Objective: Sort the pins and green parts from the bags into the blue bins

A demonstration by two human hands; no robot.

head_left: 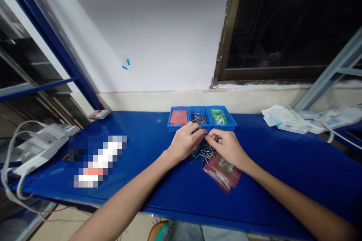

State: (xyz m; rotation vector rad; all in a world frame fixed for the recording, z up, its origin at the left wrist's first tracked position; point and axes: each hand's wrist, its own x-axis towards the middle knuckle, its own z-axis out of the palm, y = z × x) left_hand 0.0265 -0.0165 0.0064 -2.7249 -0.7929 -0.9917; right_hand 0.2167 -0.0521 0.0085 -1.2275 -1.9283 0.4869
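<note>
My left hand (187, 141) and my right hand (223, 145) meet fingertip to fingertip just in front of three blue bins. Both are closed in a pinch on something too small to make out. Beneath them lies a loose pile of thin metal pins (207, 152). Red plastic bags (222, 173) with things inside lie under and in front of my right hand. Of the bins, the left one holds red bags (178, 117), the middle one metal pins (199, 118) and the right one green packets (218, 117).
The blue table (135, 135) reaches the wall. White power strips with cables (46, 145) lie at the left, beside a blurred-out patch. White packaging (285, 119) and a cable are at the back right. A small box (100, 114) sits at the back left.
</note>
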